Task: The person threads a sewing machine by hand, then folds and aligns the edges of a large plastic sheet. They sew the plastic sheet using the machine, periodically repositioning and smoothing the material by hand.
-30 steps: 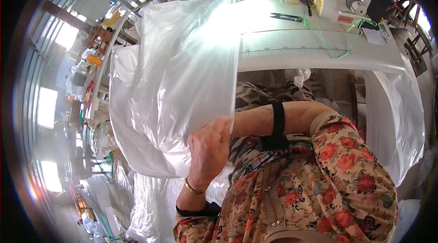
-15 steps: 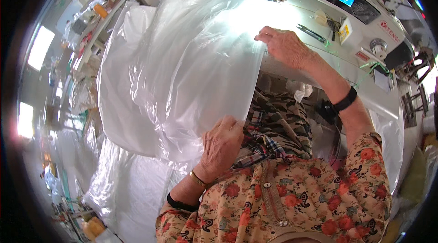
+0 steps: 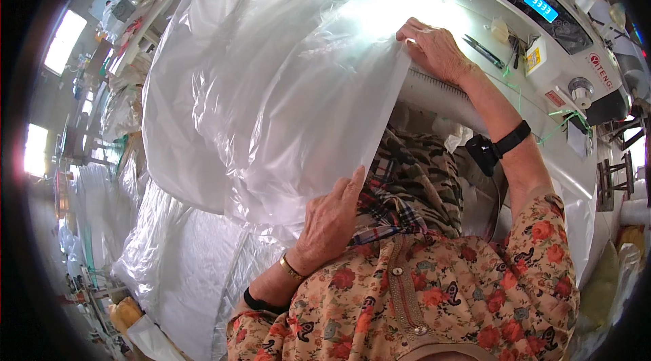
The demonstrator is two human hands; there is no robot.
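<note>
A large sheet of thin, translucent white plastic film (image 3: 271,96) spreads over the left and middle of the view, creased and shiny. My right hand (image 3: 439,52) pinches its right edge near the sewing machine's lit needle area. Lower down, my left hand (image 3: 329,222) is at the near end of that same edge, its index finger lying along the film and its thumb side partly hidden. Between the two hands the edge runs fairly straight. The white sewing machine (image 3: 603,86) stands beyond my right hand, its lamp glaring on the film.
Dark thread snips (image 3: 484,51) lie on the machine bed, right of my right hand. Green threads (image 3: 573,115) trail farther right. More clear plastic (image 3: 196,273) hangs at the lower left. A cluttered shelf (image 3: 146,39) runs along the far left.
The whole view has shifted, with the machine now farther right. My right wrist has turned, showing a black device on its strap. My left index finger has straightened along the film's edge.
</note>
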